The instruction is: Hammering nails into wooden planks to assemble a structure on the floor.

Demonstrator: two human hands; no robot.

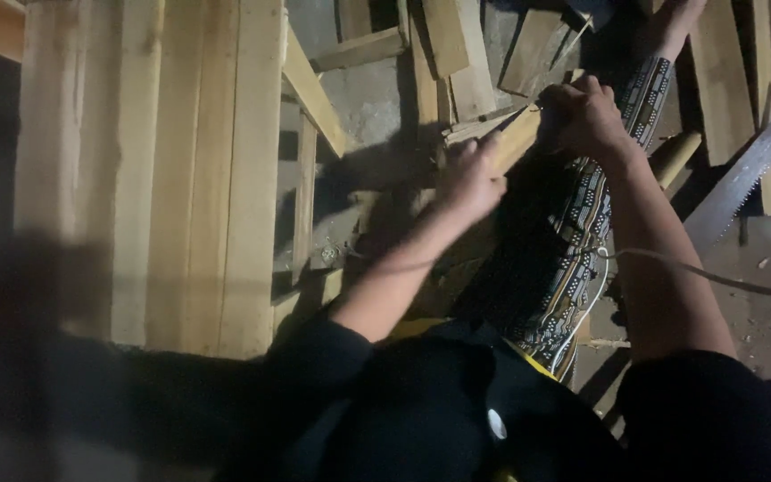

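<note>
Head view: the left hand [472, 178] is curled tight on a thin dark tool I can't make out. The right hand [582, 116] grips the stick [518, 136] across the knee. The tool could slip and poke the fingers in the dim light.

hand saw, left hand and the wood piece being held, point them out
hand saw [742, 174], head view, middle of the blade
left hand [470, 178], head view, back of the hand
wood piece [518, 136], head view, pale face between the two hands
</note>
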